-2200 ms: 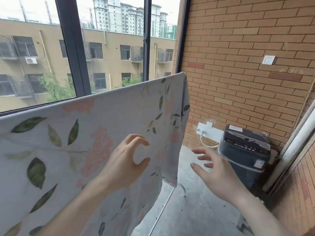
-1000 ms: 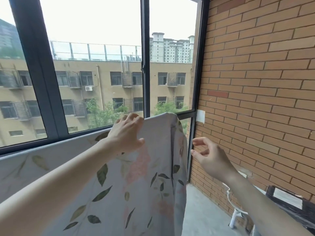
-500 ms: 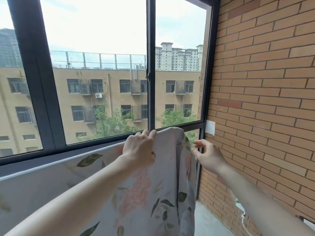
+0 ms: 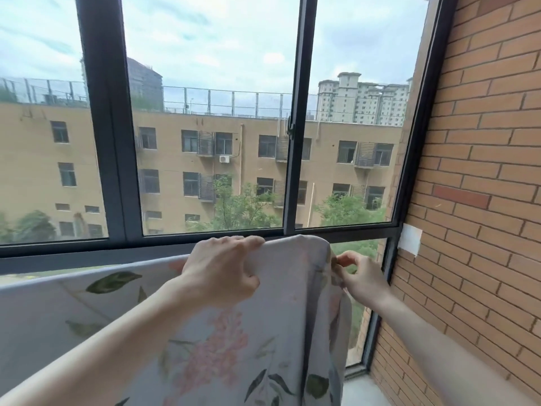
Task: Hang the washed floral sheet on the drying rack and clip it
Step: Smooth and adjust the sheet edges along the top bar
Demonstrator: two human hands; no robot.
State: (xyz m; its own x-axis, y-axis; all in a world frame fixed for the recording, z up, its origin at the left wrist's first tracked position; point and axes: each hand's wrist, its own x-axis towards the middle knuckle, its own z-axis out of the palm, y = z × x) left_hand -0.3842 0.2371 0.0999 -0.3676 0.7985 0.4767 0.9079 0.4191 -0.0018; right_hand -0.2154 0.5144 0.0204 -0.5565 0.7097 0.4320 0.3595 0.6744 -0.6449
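Head view: the sheet [image 4: 281,332] is thin, soft, pale grey cloth printed with dark green leaves and pink flower clusters. It hangs in a smooth panel with loose vertical folds at its right edge, and its top fold runs as a straight line from the lower left up to a rounded corner in front of the window [image 4: 205,127]. Whatever bar carries it is hidden under the cloth.

The left hand [image 4: 219,271] grips the top fold just left of that corner, fingers curled over the far side, thumb pressed on the near face. The right hand [image 4: 358,276] is just right of the corner, thumb and fingertips pinching the folded right edge, the other fingers loosely curled. The corner lies between the two hands.

The window has dark, smooth metal frames and clear glass. To its right stands a rough tan brick wall [image 4: 483,200] with a small white plate [image 4: 409,240] near the frame.
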